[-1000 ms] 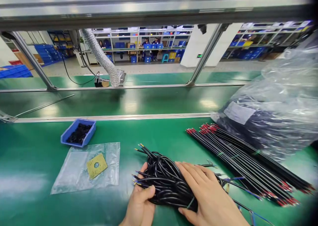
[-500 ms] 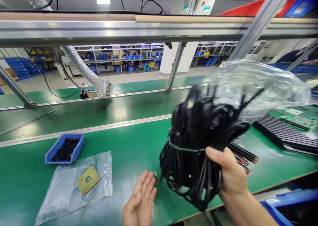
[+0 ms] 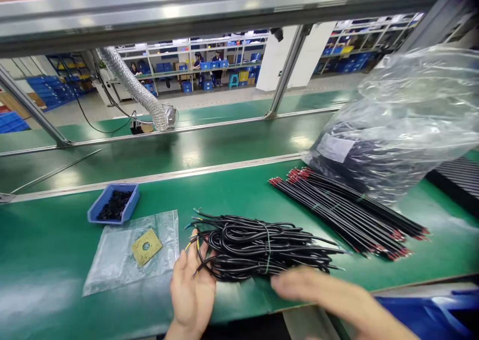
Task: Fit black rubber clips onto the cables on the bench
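Observation:
A bundle of black cables (image 3: 239, 243), folded over and bound with a pale green tie, lies on the green workbench (image 3: 209, 190). Bare blue and yellow-green wires stick out at its left end. Palm up, with fingers stretched out, my left hand (image 3: 193, 290) is at that end; its fingertips are partly behind the loose wires. Close to the bundle's lower right edge is my right hand (image 3: 307, 285), smeared by motion, so its fingers do not show clearly.
Tied bundles of straight black cables (image 3: 337, 210) with red ends lie right, before a large clear plastic bag (image 3: 404, 125). On the left are a blue tray (image 3: 132, 203) of small black parts and a zip bag (image 3: 108, 260) with a yellowish square plate (image 3: 147, 247) on it.
The cable bundle, held up in my right hand before, now lies on the bench, out of that hand's grip. My left hand has come to its left end. The view has tilted down.

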Available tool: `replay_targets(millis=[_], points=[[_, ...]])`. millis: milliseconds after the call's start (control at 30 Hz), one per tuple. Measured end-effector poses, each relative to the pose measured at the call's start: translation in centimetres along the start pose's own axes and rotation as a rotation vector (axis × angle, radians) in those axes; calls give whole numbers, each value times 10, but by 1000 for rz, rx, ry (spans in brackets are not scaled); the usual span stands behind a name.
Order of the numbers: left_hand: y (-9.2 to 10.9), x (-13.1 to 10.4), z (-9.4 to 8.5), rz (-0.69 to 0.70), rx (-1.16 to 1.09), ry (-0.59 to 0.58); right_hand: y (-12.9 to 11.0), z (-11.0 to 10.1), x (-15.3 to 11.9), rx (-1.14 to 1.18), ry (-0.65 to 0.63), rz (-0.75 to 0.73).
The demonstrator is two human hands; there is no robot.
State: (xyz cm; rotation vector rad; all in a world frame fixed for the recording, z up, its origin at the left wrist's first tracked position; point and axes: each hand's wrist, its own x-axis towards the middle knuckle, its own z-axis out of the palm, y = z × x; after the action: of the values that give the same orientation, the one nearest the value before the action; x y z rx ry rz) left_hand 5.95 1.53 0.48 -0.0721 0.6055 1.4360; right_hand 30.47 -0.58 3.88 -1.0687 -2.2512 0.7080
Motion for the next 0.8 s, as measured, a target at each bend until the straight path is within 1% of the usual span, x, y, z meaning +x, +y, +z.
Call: replay_targets(millis=[67,100,133,200,233,267,300,367,467,533,600,633,700,767,800], points=[[-2,-1,-1,6,-7,22,14,-26,27,-297,12,-22],[-3,-2,-2,7,-6,30,21,-32,41,-406,2,15],[-4,-3,-3,10,-3,31,28,-34,54,-471,-48,45],[-6,-4,-5,22,19,27,36,-30,70,-525,-163,107],[-7,-4,-6,32,40,20,39,-27,73,-530,-199,125],[-9,-4,-6,45,68,7,42,-24,73,-531,-206,135],[-10,-3,-6,58,99,-11,44,-22,71,-532,-182,137],[-10,1,-5,89,154,-44,49,-23,64,-533,-90,118],[-5,7,-3,118,204,-26,52,-30,54,-586,-9,67],[0,6,-4,118,235,27,42,-31,53,-666,60,-13],[3,0,-9,120,265,84,22,-24,58,-696,144,-140],[3,-6,-13,132,278,107,9,-17,63,-679,173,-203],[1,-18,-21,177,311,137,-15,4,78,-634,169,-289],[-3,-29,-29,212,351,115,-29,29,96,-645,132,-265],[-5,-32,-31,207,371,90,-31,41,105,-650,116,-236]])
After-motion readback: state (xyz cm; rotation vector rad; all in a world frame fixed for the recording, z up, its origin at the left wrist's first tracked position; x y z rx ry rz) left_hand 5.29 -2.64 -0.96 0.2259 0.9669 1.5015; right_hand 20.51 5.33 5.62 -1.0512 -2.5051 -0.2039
